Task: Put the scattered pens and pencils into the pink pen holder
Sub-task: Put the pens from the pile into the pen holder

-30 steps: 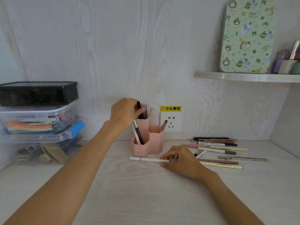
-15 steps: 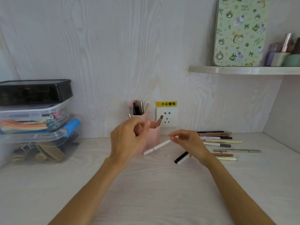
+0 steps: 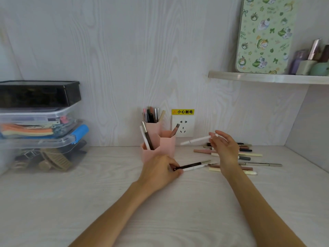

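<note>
Right, both hands busy. Right hand (image 3: 224,148) is raised above the desk (image 3: 89,202), fingers (image 3: 213,138) pinched on one end of a white pen (image 3: 195,140); its long axis runs roughly level, free end pointing left toward the pink pen holder (image 3: 160,145). Holder lies just left of that tip, near, not touching. Left hand (image 3: 160,172) is low on the desk just in front of the holder, fingers closed round the end of a dark pen (image 3: 191,165) that points right, with a white one alongside it; cannot tell if that one is gripped too. Holder stands against the back wall, several pens already upright or leaning in its compartments. Remaining loose pens (image 3: 249,155) lie on the desk to the right, mostly left-right, behind and beside the right hand. The right hand's pen looks closer to going in; it likely needs tipping upright first. Readable text: yellow label (image 3: 182,111) above the wall socket (image 3: 182,128), "小心触电". Pen print too small to read.
</note>
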